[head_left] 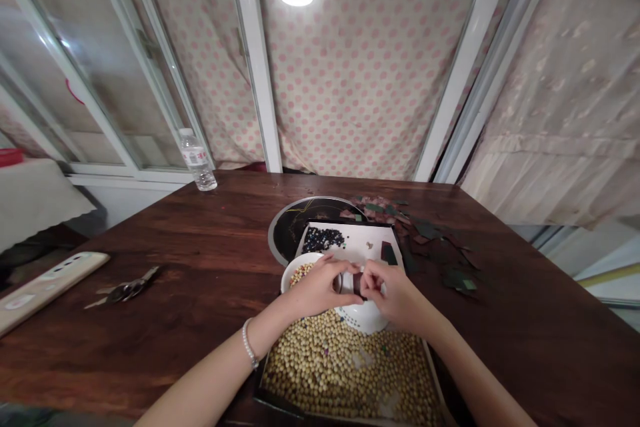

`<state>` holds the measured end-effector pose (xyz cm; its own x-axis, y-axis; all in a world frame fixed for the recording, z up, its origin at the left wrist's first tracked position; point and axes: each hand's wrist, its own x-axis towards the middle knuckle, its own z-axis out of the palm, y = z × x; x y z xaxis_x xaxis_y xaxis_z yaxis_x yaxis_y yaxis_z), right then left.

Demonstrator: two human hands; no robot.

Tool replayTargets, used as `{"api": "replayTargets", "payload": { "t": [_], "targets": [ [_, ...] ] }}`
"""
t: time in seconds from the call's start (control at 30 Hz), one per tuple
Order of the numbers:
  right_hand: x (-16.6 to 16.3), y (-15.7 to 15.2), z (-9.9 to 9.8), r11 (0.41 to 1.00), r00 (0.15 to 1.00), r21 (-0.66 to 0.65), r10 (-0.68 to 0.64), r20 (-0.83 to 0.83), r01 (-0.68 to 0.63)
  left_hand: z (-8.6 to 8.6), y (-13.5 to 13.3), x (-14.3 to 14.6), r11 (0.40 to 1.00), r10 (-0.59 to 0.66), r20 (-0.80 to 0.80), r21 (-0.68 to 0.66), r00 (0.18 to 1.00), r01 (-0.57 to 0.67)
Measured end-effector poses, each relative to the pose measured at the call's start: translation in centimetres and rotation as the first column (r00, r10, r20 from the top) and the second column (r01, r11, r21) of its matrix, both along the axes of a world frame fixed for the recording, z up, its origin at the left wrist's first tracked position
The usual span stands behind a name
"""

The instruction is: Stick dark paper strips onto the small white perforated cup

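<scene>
Over the box of beads, my left hand (320, 285) and my right hand (387, 288) meet, nearly touching. A small dark reddish-brown piece (357, 284) sits between them. My left thumb and forefinger curve round it from the left, at its lower and upper edges. The bent fingers of my right hand pinch at its right side. Below the hands is a white bowl (363, 317) with small dark marks. Partly behind my left hand stands another white bowl (290, 269) holding multicoloured beads (301, 273). Many pale yellow-tan beads (330, 360) fill the near part of the shallow box.
The far part of the box (357, 235) holds dark beads (323, 238) and a dark green piece (388, 253). Behind it lies a round black tray (285, 223). Green and reddish scraps (425, 230) spread rightward. Leftward are keys (125, 290), a phone (50, 287) and a water bottle (199, 161).
</scene>
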<state>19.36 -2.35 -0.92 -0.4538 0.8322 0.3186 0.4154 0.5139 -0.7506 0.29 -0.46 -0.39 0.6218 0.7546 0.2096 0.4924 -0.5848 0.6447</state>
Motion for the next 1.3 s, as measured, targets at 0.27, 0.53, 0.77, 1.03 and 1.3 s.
{"api": "replayTargets", "payload": {
  "t": [0.27, 0.53, 0.77, 1.03, 1.3],
  "targets": [
    [-0.3, 0.8, -0.6, 0.989, 0.988, 0.029, -0.145, -0.047, 0.146, 0.4, 0.0, 0.2, 1.0, -0.008, -0.018, 0.019, 1.0, 0.008],
    [-0.2, 0.7, -0.7, 0.983, 0.991, 0.128, -0.133, 0.005, 0.131, 0.3, 0.1, 0.2, 1.0, 0.01, -0.045, 0.017, 0.999, -0.009],
    [-0.5, 0.8, -0.7, 0.974, 0.981, 0.113, -0.196, 0.0, 0.195, 0.2, 0.2, 0.2, 0.999, 0.024, -0.067, 0.025, 0.997, -0.023],
    [-0.2, 0.7, -0.3, 0.977, 0.974, -0.001, -0.211, -0.086, 0.212, 0.2, 0.2, 0.2, 0.999, -0.002, -0.036, 0.032, 0.999, 0.003],
    [0.3, -0.3, 0.6, 0.993, 0.992, -0.075, -0.095, -0.078, 0.089, 0.1, 0.1, 0.2, 0.999, -0.006, 0.002, 0.032, 1.0, 0.006]
  ]
}}
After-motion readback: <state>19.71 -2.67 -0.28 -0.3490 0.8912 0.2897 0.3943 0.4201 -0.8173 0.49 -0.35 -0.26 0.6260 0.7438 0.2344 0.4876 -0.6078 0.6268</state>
